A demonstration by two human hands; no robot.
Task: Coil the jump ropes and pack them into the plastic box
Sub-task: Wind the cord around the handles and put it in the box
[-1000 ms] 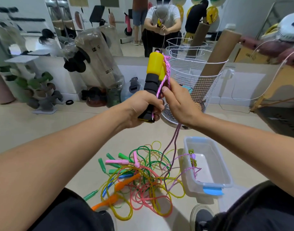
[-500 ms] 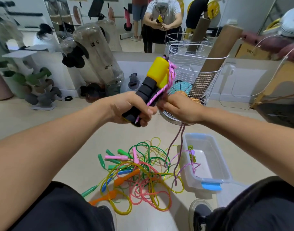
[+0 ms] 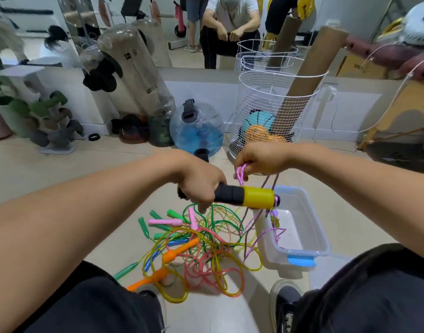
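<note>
My left hand [image 3: 201, 186] grips the black foam part of a yellow-and-black jump rope handle [image 3: 249, 198], held level and pointing right. A second black handle end [image 3: 202, 155] shows just beyond that hand. My right hand [image 3: 259, 159] pinches loops of the pink-purple cord [image 3: 241, 174] just above the handle; the rest of the cord hangs down to the floor and over the clear plastic box [image 3: 311, 219] with blue latches. A tangled pile of green, pink, yellow and orange jump ropes [image 3: 196, 246] lies on the floor left of the box.
A white wire basket [image 3: 275, 111] with balls and a cardboard tube stands behind my hands. Water-filled weight bags [image 3: 196, 128], a dumbbell rack [image 3: 50, 121] and a mirrored wall line the back. My knees and a shoe [image 3: 285, 306] frame the pile.
My left hand has lowered and swung the handle from upright to level, pointing right. My right hand has moved with the cord loops above it. The view tilted down.
</note>
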